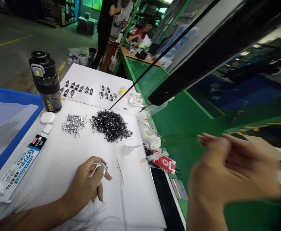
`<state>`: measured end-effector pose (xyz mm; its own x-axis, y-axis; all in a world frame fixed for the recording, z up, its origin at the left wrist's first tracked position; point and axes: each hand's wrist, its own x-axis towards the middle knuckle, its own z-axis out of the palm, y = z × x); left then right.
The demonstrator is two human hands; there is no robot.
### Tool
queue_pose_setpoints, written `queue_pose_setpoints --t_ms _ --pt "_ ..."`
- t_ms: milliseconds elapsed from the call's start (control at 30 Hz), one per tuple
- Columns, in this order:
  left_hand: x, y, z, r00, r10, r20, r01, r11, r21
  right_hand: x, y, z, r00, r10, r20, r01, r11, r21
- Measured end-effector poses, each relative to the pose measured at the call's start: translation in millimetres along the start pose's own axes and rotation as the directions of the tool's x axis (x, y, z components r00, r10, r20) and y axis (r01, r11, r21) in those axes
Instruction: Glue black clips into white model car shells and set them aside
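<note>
White worktable point(58, 157): patterned pieces point(81, 89) in far rows, seemingly done; black parts point(110, 125) heaped nearer, seemingly left. Near left, left hand point(86, 181) pinches a silvery piece point(103, 165) — right hand point(217, 170) curled, blurred, contents unclear.

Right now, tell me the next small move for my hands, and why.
Probably bring the right hand in toward the small part: the left hand pinches it over the white board, while the right hand is off to the board's right, too blurred to show whether it holds anything.
</note>
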<state>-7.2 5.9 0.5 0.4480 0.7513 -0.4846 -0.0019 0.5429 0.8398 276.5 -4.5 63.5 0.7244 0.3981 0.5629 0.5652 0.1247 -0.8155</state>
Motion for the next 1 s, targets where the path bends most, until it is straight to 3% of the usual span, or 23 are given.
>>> queue_pose_setpoints --t_ms 33,100,267,367,500,567,633,733,867,933,1000 --pt "-0.2 -0.3 -0.4 1.000 0.008 -0.004 -0.008 1.000 0.005 11.2 6.1 8.8 0.997 -0.064 -0.036 0.059 0.991 -0.124" --pt "-0.7 -0.8 -0.8 1.000 0.024 -0.002 -0.024 1.000 0.013 27.5 22.0 23.4 0.994 -0.110 0.028 0.113 0.958 -0.264" --pt "-2.2 -1.6 -0.5 1.000 0.020 -0.002 -0.020 0.999 0.037 41.2 65.1 39.0 0.990 -0.136 0.050 0.144 0.926 -0.350" --pt "-2.4 -1.7 -0.9 1.000 0.016 -0.004 -0.015 0.998 0.056 43.6 77.3 41.7 0.988 -0.069 0.139 0.121 0.905 -0.407" --pt "-1.5 -0.1 -1.9 1.000 0.015 0.009 -0.015 0.999 0.052 31.5 65.2 29.0 0.975 0.016 0.221 0.080 0.905 -0.418" --pt "-0.9 1.2 -2.4 1.000 0.002 0.005 -0.002 0.999 0.033 11.8 50.6 12.8 0.984 0.033 0.176 0.026 0.947 -0.321" --pt "-0.7 3.0 -3.1 1.000 -0.004 -0.002 0.004 1.000 0.012 -14.9 37.1 -5.8 0.980 0.127 0.152 -0.100 0.979 -0.178" --pt "-1.7 6.8 -4.1 1.000 -0.005 -0.004 0.005 1.000 -0.008 -55.4 27.8 -25.7 0.913 0.357 0.200 -0.355 0.934 -0.048" --pt "-3.5 11.6 -3.8 1.000 -0.005 -0.019 0.004 1.000 -0.018 -84.9 32.6 -23.3 0.724 0.581 0.372 -0.606 0.793 -0.058" --pt "-3.6 12.0 -3.3 1.000 -0.003 -0.019 0.003 0.999 -0.033 -86.6 34.8 -15.7 0.696 0.620 0.363 -0.654 0.756 -0.036" --pt "-3.2 11.1 -2.9 1.000 0.001 -0.021 -0.002 0.999 -0.047 -83.4 33.3 -9.3 0.699 0.640 0.318 -0.675 0.738 -0.001"
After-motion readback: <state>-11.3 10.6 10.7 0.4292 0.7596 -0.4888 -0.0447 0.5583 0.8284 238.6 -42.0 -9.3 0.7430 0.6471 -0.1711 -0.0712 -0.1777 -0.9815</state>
